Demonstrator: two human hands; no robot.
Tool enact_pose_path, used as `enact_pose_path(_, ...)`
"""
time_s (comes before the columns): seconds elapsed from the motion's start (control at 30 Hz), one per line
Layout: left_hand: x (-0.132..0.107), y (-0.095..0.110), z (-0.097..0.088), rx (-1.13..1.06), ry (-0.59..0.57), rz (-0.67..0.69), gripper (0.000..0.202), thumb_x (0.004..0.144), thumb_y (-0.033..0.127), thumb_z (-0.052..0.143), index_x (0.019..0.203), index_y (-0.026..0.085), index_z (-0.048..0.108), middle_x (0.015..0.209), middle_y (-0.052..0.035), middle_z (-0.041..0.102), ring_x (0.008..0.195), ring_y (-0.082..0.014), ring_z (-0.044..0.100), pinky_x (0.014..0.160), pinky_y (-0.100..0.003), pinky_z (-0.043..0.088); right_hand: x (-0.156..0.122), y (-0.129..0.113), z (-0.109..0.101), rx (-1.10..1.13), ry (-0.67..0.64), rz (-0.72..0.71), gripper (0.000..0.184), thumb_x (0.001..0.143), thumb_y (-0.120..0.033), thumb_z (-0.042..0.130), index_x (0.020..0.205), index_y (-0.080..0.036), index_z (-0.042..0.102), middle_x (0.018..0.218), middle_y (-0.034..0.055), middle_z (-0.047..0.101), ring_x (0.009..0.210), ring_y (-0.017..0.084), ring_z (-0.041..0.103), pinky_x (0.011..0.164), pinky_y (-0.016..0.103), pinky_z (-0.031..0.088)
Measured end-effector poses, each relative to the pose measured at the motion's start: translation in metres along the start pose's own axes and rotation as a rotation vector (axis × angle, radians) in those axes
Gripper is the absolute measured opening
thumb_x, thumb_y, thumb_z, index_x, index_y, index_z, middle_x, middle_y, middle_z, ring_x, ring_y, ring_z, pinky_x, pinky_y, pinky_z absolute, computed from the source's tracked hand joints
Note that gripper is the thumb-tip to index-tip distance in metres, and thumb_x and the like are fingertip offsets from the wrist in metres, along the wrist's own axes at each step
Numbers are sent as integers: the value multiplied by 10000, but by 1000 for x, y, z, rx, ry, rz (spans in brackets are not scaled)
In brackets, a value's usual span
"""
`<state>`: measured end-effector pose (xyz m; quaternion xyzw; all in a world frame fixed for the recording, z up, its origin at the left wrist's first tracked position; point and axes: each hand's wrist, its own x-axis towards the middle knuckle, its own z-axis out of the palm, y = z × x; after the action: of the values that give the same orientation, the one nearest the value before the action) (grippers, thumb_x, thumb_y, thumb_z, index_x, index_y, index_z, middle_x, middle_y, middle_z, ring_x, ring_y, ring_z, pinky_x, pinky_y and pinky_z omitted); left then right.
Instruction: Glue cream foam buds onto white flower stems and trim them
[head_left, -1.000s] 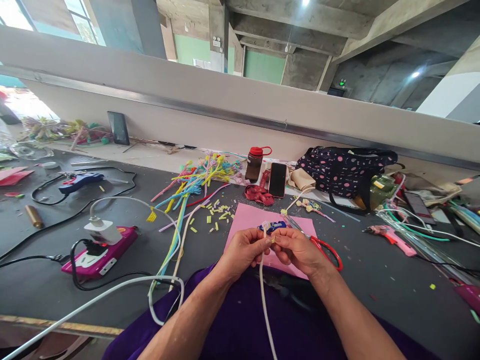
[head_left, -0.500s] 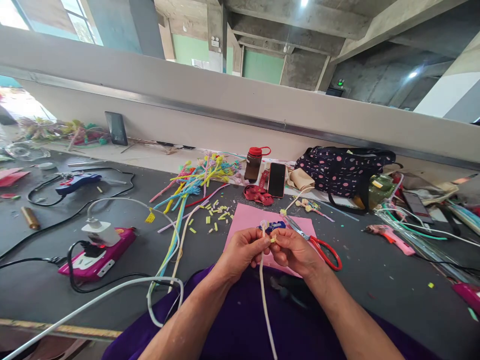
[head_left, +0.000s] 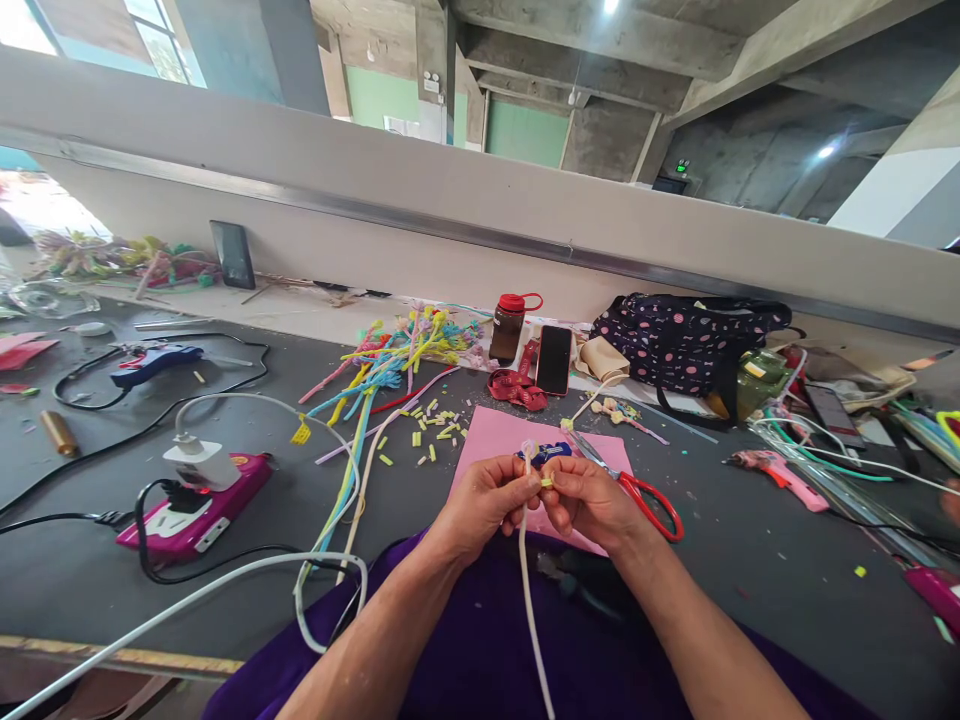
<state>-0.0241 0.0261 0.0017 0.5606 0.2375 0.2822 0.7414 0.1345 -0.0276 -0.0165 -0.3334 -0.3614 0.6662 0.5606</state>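
Observation:
My left hand (head_left: 487,502) is closed in a pinch around a long cream-white cord (head_left: 534,620), just below its pale, knotted-looking tip. The cord's lower end hangs toward my lap. Close beside it, my right hand (head_left: 589,505) pinches a small yellow-green piece (head_left: 546,483), held against or near the cord; the fingers hide whether the two touch. Behind my fingertips a dark blue object (head_left: 553,452) lies on a pink sheet (head_left: 484,440). Red-handled scissors (head_left: 660,508) rest partly on that sheet, right of my right hand.
Several yellow-green pieces (head_left: 416,438) are scattered left of the sheet, before a bundle of coloured fuzzy stems (head_left: 390,370). A magenta power strip (head_left: 232,510) with cables lies left. A pink glue gun (head_left: 784,478), bottle (head_left: 507,330), phone (head_left: 553,360) and patterned bag (head_left: 675,340) stand around.
My hands keep nearly the same pose, with only slight finger movement. At the far right edge, part of another person's hand and a yellow item have come into view.

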Motion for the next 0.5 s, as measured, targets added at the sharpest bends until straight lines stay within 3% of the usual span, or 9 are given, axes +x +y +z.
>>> enact_pose_path(0.23,-1,1,0,-5,-16,1,277,721,388,662,678,128,575,589,27,537,408,-31,406,364,-144,313,0,3,2,9,10,-19,241,704,-312,740,700,-125,586,573,-19,592,346,44,492,322,135,393)
enact_pose_path(0.5,-1,1,0,-31,-33,7,272,718,384,661,689,125,583,587,24,539,395,-27,388,363,-151,306,1,5,0,12,-15,-34,234,719,-321,727,728,-129,593,575,-14,600,369,62,524,356,154,422)
